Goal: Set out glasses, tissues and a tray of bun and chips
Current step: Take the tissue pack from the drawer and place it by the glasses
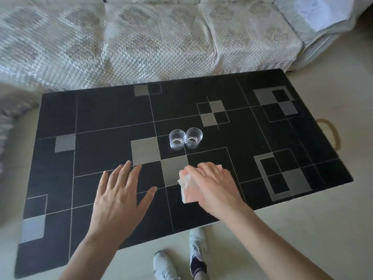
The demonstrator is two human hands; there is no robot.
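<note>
On black patterned table [101,110] before quilted sofa [141,47], hands seemingly over tissues [186,185].

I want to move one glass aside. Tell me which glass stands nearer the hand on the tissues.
The right-hand glass. It stands directly beyond the right hand that rests on the tissues; the other glass, touching or nearly touching it, stands further left.

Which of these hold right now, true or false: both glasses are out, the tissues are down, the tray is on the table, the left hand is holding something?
1. Two glasses stand side by side on the table. True.
2. The right hand rests on the tissue pack. True.
3. A tray of bun and chips sits on the table. False: no tray is in view.
4. The left hand holds a glass. False: it is open, fingers spread, holding nothing.
</note>
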